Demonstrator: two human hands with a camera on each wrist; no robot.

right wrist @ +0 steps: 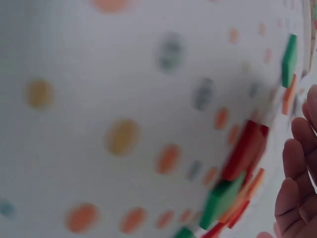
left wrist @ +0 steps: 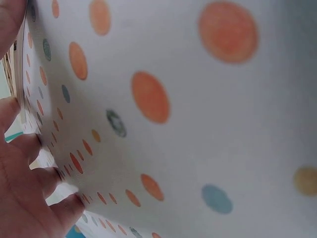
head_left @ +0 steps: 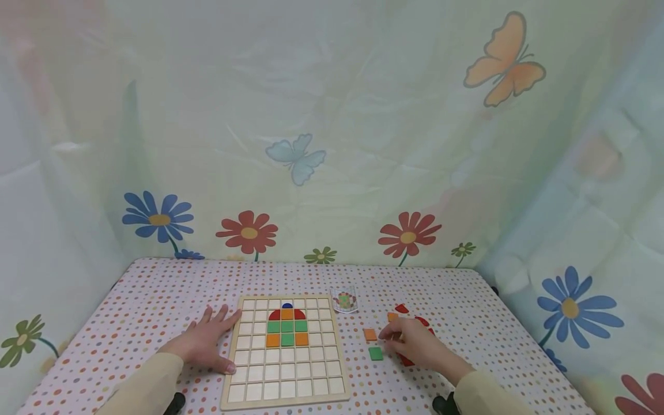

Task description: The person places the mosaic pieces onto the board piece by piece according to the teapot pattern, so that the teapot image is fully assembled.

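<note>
A wooden grid board (head_left: 259, 372) lies flat on the table, with a patterned block of tiles in its upper middle rows. Green squares (head_left: 287, 326), orange squares, red rounded pieces (head_left: 274, 315) and a blue rounded piece (head_left: 287, 306) make up that block. My left hand (head_left: 204, 340) spreads its fingers at the board's left edge, thumb and index finger touching the frame. Over the loose tiles on the right hovers my right hand (head_left: 415, 343), fingers loosely bent, with no piece visible in them. Beside its fingertips lie a loose orange square (head_left: 370, 335) and a loose green square (head_left: 376, 354).
A small picture card (head_left: 344, 300) lies by the board's upper right corner. Loose red pieces (head_left: 402, 309) lie around the right hand; its wrist view shows red (right wrist: 243, 151) and green tiles (right wrist: 223, 198) heaped together. A dotted cloth (head_left: 171, 288) covers the table.
</note>
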